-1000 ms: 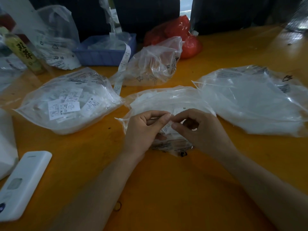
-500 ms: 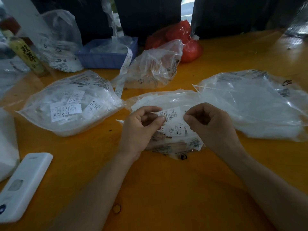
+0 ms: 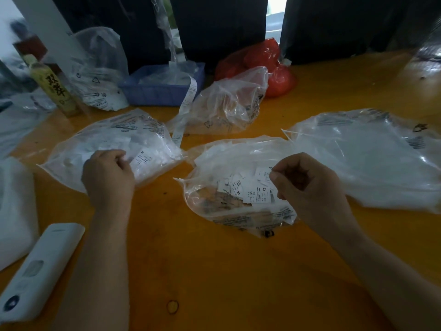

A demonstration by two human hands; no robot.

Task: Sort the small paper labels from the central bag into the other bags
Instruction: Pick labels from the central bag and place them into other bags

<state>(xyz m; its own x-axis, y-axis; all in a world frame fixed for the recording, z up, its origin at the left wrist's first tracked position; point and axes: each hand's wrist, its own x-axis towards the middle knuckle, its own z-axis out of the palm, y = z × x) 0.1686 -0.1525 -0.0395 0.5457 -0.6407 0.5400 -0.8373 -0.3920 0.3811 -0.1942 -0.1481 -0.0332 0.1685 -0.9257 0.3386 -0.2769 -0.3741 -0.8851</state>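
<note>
While over the left bag point(image 3: 112, 149), left hand point(image 3: 108, 177) fingers curled, contents unclear; right hand point(image 3: 307, 187) pinching a label point(image 3: 263, 174).

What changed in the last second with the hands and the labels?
The left hand moved away from the right hand, left to the left bag, fingers curled at its labels. The right hand stayed pinching a label at the central bag. The bags stayed put.

A white remote point(image 3: 35, 273) lies on the orange counter point(image 3: 226, 271); a blue basket point(image 3: 157, 91), red bag point(image 3: 267, 63) and bottle point(image 3: 55, 89) stand behind.
</note>
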